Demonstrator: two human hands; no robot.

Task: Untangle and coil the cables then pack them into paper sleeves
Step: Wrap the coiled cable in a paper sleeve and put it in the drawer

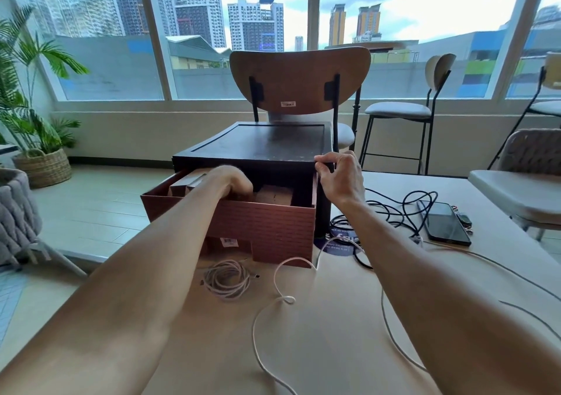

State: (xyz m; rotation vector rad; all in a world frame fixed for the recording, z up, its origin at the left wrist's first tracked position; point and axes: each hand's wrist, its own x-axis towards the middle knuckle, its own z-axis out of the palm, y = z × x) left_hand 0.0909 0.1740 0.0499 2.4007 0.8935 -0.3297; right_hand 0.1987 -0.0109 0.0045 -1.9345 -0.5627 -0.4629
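L hand [233, 182] was deep in the drawer [273, 227], grip hidden, can't tell. R hand [340, 176] pinched the box [273, 143] corner. Drawer pulled far out: it could've tipped & dumped the sleeves [273, 196].

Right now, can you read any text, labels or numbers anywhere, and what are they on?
Blue round sticker on the table: white lettering, partly hidden, blurred, unreadable.
Barcode label below the drawer unit's open drawer: too small to read.
Label on the chair back: blurred.
Nothing reads clearly.
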